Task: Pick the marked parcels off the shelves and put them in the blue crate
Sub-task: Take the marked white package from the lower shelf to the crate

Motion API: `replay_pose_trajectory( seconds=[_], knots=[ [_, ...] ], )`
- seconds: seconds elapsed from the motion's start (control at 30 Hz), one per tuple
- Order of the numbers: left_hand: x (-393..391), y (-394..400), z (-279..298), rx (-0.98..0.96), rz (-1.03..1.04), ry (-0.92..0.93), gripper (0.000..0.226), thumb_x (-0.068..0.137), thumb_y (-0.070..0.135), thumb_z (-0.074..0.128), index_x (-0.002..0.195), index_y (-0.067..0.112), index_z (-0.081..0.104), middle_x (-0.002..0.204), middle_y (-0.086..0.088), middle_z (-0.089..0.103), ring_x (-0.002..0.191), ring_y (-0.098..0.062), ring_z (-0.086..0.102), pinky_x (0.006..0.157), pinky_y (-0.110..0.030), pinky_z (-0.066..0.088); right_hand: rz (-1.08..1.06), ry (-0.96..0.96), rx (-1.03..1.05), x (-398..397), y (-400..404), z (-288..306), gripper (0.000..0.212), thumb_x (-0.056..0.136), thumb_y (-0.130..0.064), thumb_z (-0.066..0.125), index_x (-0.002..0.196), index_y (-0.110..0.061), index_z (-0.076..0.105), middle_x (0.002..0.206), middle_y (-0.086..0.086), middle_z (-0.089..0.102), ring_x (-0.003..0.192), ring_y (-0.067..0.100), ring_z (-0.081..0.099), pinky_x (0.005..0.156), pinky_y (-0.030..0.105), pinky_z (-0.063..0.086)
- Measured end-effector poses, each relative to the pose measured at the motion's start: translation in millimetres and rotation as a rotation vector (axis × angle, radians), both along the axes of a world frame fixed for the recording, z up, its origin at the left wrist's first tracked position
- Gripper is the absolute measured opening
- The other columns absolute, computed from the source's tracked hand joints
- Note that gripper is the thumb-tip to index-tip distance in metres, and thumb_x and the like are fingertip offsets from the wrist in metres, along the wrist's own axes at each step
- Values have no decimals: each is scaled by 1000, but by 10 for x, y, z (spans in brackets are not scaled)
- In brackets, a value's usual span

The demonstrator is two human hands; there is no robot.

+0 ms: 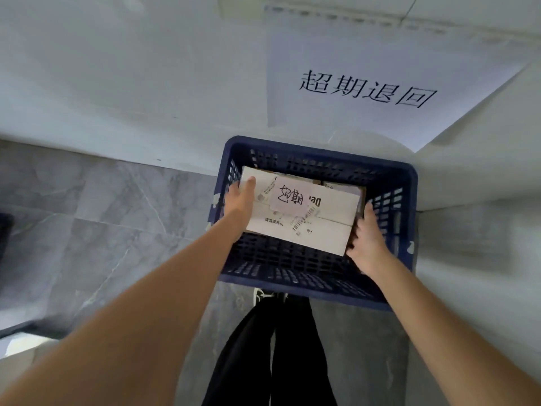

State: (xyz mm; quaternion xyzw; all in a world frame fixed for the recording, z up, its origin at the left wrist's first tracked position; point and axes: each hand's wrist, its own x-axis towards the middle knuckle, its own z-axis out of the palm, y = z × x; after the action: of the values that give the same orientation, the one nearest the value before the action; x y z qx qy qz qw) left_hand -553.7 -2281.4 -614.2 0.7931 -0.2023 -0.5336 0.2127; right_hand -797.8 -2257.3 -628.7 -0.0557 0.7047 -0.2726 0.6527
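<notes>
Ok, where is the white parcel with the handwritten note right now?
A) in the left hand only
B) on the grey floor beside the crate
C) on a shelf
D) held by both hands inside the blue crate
D: the left hand and right hand grip opposite ends of the white parcel, which sits within the walls of the blue crate.

Bare forearms, black trousers (pixel 275 361), a white-trimmed shoe (pixel 261 295)

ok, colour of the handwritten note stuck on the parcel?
Pale pink with black handwriting, on the white parcel's top; note shows best in the head view.
</notes>
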Motion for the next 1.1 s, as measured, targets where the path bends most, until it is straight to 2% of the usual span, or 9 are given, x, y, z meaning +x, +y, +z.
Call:
replay_pose_trajectory(
  seconds=[0.07,0.23,0.33,0.43,0.53,0.73,0.87,1.0,1.1],
  knots=[
    [-15,-163,-317,-3,13,1,62,99,49,36,152,19,22,154,-5,30,137,-27,34,107,-40,28,25,7,21,18,-199,-254,49,95,-68,30,108,-29,58,101,-3,62,92,13,59,91,37,47],
    [-57,-399,-904,40,35,-4,65,98,50,37,152,20,15,153,-9,32,135,-33,37,108,-46,29,93,49,17,59,-582,-766,62,94,-69,32,137,-27,51,130,2,57,107,19,58,75,32,50],
    [-53,-456,-1151,35,19,-22,62,98,50,37,150,20,21,145,-9,39,127,-32,42,103,-45,33,117,45,3,60,-763,-992,66,93,-71,29,142,-30,46,143,2,49,121,22,51,87,35,44],
    [-22,-566,-1294,-8,30,-44,52,98,47,38,143,21,33,130,-5,48,106,-24,50,92,-36,40,112,63,5,54,-864,-1194,68,92,-72,29,140,-29,48,130,2,58,103,18,60,73,33,51],
    [-22,-632,-1327,-18,38,-38,49,96,48,38,138,22,38,126,-4,51,101,-22,53,88,-37,44,89,73,15,39,-872,-1306,65,92,-71,31,134,-27,54,113,1,65,92,18,64,65,31,53],
    [14,-654,-1302,-29,67,-38,41,100,41,37,135,22,41,104,-5,56,74,-12,53,58,-26,40,83,37,-4,118,-877,-1349,52,93,-69,35,114,-30,61,105,-1,67,95,18,64,88,37,54],
    [75,-610,-1240,-35,39,-96,41,100,41,38,137,21,39,109,-5,57,71,-9,52,53,-23,37,100,20,5,251,-890,-1349,70,85,-78,39,132,-28,56,124,2,63,114,23,60,104,45,46],
    [143,-611,-1209,-51,-12,-151,45,101,42,38,141,21,34,114,-3,55,74,-11,53,55,-24,38,126,8,6,324,-890,-1420,101,60,-90,43,142,-31,48,142,2,54,129,26,50,114,51,34],
    [164,-576,-1255,-89,-58,-167,50,99,43,40,144,21,33,128,-3,56,99,-20,56,75,-28,42,111,13,13,290,-907,-1514,117,46,-94,45,145,-32,43,148,2,48,135,25,45,116,51,30]
  ],
)
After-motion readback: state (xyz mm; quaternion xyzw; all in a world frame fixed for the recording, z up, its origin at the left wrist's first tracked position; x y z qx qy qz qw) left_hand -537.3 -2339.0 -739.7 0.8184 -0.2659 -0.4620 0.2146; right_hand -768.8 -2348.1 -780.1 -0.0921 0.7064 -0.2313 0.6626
